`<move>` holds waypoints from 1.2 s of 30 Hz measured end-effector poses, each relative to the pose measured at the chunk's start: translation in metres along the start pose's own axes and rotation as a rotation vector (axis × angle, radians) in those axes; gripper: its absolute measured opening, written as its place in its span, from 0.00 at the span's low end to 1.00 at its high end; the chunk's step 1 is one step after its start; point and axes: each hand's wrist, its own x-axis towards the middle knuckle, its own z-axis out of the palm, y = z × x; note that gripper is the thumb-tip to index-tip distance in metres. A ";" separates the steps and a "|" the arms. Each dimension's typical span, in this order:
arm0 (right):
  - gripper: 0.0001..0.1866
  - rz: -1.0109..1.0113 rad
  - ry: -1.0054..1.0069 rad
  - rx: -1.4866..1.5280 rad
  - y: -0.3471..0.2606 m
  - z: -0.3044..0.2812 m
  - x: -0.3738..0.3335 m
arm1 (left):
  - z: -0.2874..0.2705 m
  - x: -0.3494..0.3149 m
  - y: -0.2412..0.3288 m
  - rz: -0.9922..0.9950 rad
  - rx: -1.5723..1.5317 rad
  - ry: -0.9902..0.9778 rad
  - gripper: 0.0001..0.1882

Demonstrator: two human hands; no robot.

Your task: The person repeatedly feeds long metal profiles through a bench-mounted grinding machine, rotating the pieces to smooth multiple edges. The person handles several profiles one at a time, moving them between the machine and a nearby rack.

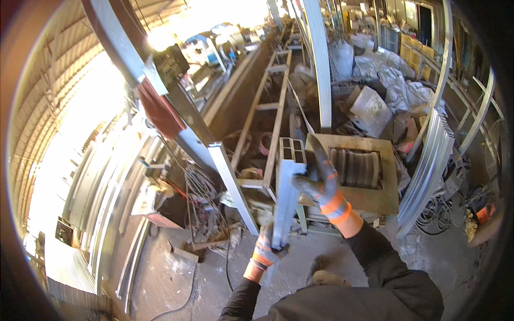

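I've got smooth, silvery metal profiles (287, 200) on my feed, hollow boxy ends up; gloved left hand (266, 250) wrapped round the bottom, right hand (321, 186) spread beside the top, can't tell if touching.

Head-worn fisheye, looking down and ahead, close-in

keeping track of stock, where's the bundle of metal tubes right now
The bundle of metal tubes is just right of centre in the head view, with the left hand at its lower end and the right hand beside its upper part.
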 end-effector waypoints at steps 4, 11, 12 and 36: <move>0.56 -0.231 -0.041 -0.021 -0.061 0.001 -0.076 | 0.018 -0.046 0.073 0.052 -0.150 -0.082 0.65; 0.66 -0.139 -0.287 -0.316 -0.044 -0.036 -0.263 | 0.002 -0.138 0.204 0.031 -0.259 0.137 0.64; 0.69 -0.256 -0.384 -0.577 -0.036 -0.036 -0.302 | -0.015 -0.135 0.226 0.011 -0.244 0.178 0.63; 0.25 0.256 0.608 0.236 -0.028 -0.211 -0.317 | 0.154 -0.461 0.117 -1.068 -0.497 -0.407 0.35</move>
